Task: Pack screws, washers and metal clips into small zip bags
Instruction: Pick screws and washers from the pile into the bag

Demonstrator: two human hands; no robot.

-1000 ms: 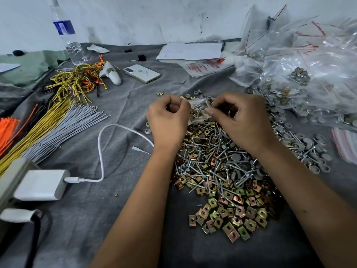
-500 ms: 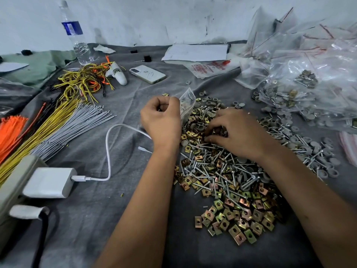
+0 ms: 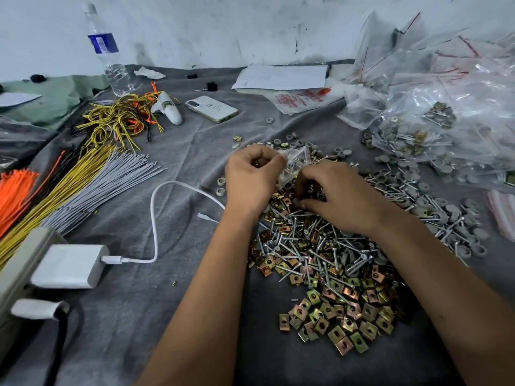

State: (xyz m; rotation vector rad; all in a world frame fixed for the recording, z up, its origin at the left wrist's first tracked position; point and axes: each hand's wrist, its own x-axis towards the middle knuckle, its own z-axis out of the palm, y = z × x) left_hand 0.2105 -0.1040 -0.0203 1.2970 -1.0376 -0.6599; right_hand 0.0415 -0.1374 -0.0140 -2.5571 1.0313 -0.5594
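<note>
A big pile of silver screws (image 3: 315, 246) and brass-coloured square metal clips (image 3: 337, 324) lies on the grey cloth in front of me. Grey round washers (image 3: 418, 196) spread to its right. My left hand (image 3: 250, 179) holds a small clear zip bag (image 3: 295, 160) by its edge, just above the pile's far end. My right hand (image 3: 334, 196) rests palm-down on the pile right beside the bag, its fingertips curled among the clips; whether they pinch a piece is hidden.
Filled and empty zip bags (image 3: 446, 112) heap at the right. A phone (image 3: 211, 108), water bottle (image 3: 108, 51), papers (image 3: 281, 78), coloured wires (image 3: 119, 121), grey and yellow cable ties (image 3: 92, 185), and a white charger (image 3: 69, 266) with cable lie to the left and back.
The right hand left the bag, dropped onto the pile, and now sits closer to the bag again. The left hand kept hold of the bag, which now leans toward the right hand.
</note>
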